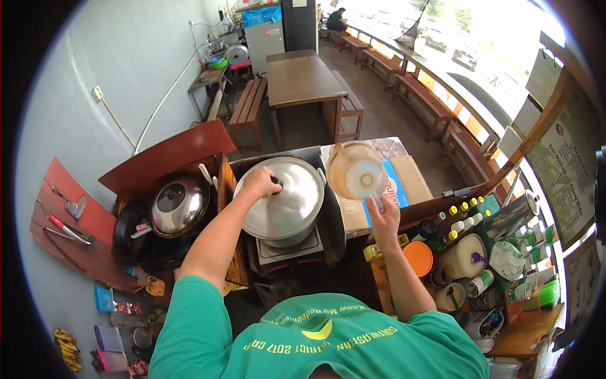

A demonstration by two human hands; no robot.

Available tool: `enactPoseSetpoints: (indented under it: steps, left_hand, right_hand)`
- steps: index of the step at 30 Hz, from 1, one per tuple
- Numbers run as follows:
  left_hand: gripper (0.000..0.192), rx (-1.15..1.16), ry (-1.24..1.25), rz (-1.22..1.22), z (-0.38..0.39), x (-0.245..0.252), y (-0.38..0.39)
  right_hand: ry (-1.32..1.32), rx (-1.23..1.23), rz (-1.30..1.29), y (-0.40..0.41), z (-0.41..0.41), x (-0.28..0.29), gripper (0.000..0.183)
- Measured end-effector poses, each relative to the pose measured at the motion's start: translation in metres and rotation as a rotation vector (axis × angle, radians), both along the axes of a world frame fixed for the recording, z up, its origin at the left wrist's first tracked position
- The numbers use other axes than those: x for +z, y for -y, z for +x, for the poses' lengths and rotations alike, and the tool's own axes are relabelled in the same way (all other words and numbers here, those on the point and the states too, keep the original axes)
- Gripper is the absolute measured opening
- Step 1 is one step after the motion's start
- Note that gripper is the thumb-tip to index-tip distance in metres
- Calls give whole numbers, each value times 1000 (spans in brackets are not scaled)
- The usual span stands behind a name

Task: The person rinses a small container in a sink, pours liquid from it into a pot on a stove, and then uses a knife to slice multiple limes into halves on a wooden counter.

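Note:
The fingers of my left hand (261,184) are closed around the black knob (276,184) of a large aluminium pot lid (297,213). The lid covers the top of a big aluminium pot (289,240), which stands on a stove (284,253). My right hand (386,219) grips the handle of a stained, translucent plastic jug (355,173). The jug is held to the right of the pot, over a cardboard box (348,213), with its round base showing. Whatever the pot contains is hidden by the lid.
A lidded wok (180,206) sits on the left behind a wooden partition (232,237). Capped bottles (433,225), an orange lid (417,259) and tubs crowd the right-hand counter (381,284). Beyond are a wooden table (305,78), benches (421,102) and a seated person (336,21).

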State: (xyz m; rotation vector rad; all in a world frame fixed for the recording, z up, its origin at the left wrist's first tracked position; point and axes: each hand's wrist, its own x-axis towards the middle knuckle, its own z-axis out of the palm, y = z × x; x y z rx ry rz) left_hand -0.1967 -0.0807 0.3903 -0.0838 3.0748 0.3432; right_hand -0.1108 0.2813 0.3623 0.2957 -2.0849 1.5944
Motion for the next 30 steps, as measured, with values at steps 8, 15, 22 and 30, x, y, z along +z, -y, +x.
enactPoseSetpoints:
  steps: [8, 15, 22, 30]
  left_hand:
    - [70, -18, -88, -154, 26, 2, -9]
    - [61, -232, -588, 446, 184, 53, -14]
    - [33, -31, -695, 204, 348, 25, 35]
    - [33, 427, -638, 176, 511, -10, 55]
  right_hand:
    - [226, 280, -441, 13, 8, -5, 19]
    - [378, 719, -539, 77, 35, 18, 26]
    - [582, 1268, -160, 159, 92, 16, 24]
    - [758, 1766, 239, 251, 157, -25, 34]
